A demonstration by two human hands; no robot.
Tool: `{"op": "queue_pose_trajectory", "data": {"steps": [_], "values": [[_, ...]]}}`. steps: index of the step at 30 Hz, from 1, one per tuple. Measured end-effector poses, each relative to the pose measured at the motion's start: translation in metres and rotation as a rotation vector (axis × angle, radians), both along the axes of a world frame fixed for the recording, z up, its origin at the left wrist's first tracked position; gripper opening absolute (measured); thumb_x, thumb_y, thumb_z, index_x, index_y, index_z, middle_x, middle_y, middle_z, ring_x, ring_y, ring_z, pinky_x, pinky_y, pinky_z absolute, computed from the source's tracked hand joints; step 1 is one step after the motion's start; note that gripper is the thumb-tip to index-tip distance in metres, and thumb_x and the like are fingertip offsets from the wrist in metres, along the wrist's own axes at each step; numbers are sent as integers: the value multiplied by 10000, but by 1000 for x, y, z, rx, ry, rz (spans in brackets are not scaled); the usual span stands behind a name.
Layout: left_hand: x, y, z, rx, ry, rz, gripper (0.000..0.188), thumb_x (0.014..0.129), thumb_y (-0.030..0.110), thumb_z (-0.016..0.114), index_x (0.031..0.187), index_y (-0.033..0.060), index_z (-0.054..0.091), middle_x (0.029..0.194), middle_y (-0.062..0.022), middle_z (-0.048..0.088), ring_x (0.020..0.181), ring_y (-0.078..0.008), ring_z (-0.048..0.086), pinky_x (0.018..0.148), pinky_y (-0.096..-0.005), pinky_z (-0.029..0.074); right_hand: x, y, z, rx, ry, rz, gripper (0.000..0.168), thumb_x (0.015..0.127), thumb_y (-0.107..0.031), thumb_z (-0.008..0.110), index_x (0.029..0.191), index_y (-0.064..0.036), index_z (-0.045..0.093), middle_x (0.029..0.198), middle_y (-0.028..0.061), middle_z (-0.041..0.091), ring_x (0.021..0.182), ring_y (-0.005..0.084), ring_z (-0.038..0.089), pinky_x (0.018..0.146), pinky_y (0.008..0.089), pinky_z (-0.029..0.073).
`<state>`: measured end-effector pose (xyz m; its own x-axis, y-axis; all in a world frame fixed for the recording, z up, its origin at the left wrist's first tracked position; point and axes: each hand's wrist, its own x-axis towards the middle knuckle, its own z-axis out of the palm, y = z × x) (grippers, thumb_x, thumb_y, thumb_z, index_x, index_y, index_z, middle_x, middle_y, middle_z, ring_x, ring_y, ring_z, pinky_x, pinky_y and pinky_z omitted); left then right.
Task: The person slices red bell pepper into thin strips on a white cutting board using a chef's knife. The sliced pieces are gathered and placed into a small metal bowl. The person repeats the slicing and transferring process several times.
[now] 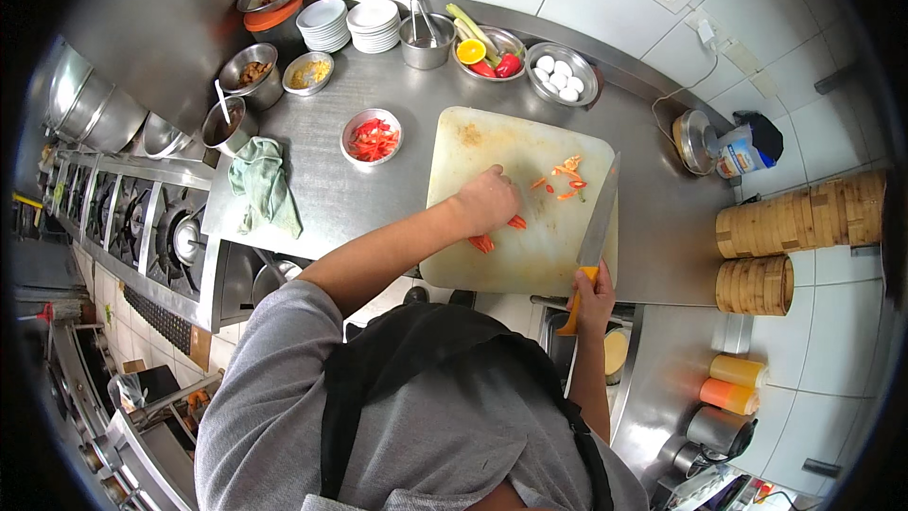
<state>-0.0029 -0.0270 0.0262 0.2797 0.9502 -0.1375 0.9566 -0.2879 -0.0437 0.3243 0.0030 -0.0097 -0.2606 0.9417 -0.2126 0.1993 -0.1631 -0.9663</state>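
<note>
A white cutting board (461,156) lies on the steel counter before me. Over its middle is my left hand (494,195), its fingers curled; whether it holds anything I cannot tell. Strips of red pepper (482,243) lie just below that hand. My right hand (594,297) grips the orange handle of a large kitchen knife (600,216), whose blade points away from me over the board's right edge. Orange and red pepper scraps (567,170) are scattered between the left hand and the blade. Left of the board, a small metal bowl (371,137) holds cut red pepper.
Behind the board stand a bowl of vegetables (489,50), a bowl of eggs (562,74), a steel pot (427,42) and stacked white plates (323,23). A green cloth (264,184) lies at the counter's left edge, near the stove (152,227). Bamboo steamers (794,220) stand right.
</note>
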Motion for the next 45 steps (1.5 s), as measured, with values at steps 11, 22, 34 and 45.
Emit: {"op": "queue_pose_trajectory", "data": {"steps": [11,22,34,45], "values": [[9,2,-9,14,-4,200,192,969,221,676,1090,110,774,1059,-87,789,1034,-260,752,1077,-446,482,0,9,0,11,-10,8,532,1053,-115,698,1566,-26,587,869,13,628,581,85,556,490,249,487],[-15,-15,-12,-11,-38,245,225,961,322,695,982,123,796,928,-99,800,959,-277,776,1064,-463,507,2,8,-1,-5,-42,11,602,1071,-137,695,1622,12,501,833,20,624,546,92,559,472,258,471],[-183,-88,57,373,-187,794,282,897,324,726,1068,110,797,1005,-149,814,925,-366,788,924,-492,590,2,10,-1,-10,-30,10,385,1076,-175,706,1400,17,623,831,21,629,549,91,559,478,262,472],[-196,-125,19,261,-232,879,412,926,392,721,1251,149,793,1245,-119,759,1255,-324,684,1065,-525,519,3,12,0,-27,-30,25,486,1069,-167,720,1505,12,598,832,15,632,563,88,564,484,262,480]]}}
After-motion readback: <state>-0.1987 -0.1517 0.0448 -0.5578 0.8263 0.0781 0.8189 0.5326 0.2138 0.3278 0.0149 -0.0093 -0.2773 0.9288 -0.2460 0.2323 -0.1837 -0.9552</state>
